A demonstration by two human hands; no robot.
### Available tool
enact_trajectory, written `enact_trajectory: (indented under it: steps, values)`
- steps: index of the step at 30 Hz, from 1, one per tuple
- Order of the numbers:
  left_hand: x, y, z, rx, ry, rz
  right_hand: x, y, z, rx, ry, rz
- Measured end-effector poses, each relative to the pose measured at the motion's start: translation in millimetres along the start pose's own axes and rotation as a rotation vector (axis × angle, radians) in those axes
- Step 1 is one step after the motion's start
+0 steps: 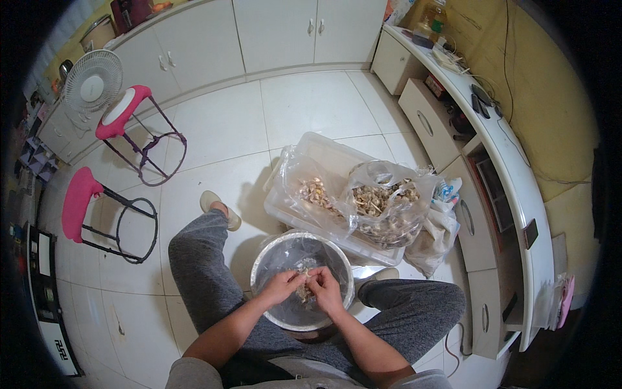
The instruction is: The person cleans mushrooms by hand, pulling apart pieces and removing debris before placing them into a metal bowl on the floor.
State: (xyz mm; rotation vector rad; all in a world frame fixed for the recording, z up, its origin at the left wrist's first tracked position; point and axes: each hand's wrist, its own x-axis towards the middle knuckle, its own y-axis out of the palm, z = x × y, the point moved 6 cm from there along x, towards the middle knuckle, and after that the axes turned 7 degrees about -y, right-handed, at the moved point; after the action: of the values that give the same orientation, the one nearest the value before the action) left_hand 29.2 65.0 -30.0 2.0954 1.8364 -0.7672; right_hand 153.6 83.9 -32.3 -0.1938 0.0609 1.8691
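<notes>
A round bin point(260, 311) lined with clear plastic stands between my knees, with small pale and brown dried pieces point(305, 291) at its bottom. Over its middle, my left hand point(285, 286) and my right hand point(324, 288) meet at the fingertips, pinching a small pale piece point(306, 273) between them. What kind of piece it is cannot be told. Beyond the bin, a clear plastic bag point(316, 165) holds pinkish-tan pieces. To its right, a fuller clear bag point(422, 187) holds grey-brown dried pieces.
Both bags rest on a translucent plastic box point(320, 141). A white sack point(427, 243) leans at its right, beside a curved white cabinet point(529, 194). Two pink-topped stools point(77, 204) and a white fan point(92, 87) stand at the left on the tiled floor point(214, 116).
</notes>
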Motion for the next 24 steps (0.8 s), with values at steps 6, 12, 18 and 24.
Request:
enact_trajectory:
  steps: [6, 12, 18, 24]
  values:
    - [2, 2, 11, -0.074, -0.052, 0.081, 0, 1, 12, -0.159, -0.059, 0.044]
    - [-4, 5, -2, -0.088, 0.026, 0.099, 3, 6, -11, 0.063, 0.043, 0.177]
    - [-11, 12, 6, -0.427, -0.250, 0.292, 2, 9, 13, 0.087, 0.029, 0.213]
    - [-17, 18, 2, -0.583, -0.279, 0.415, 3, 12, 25, 0.161, -0.018, 0.248]
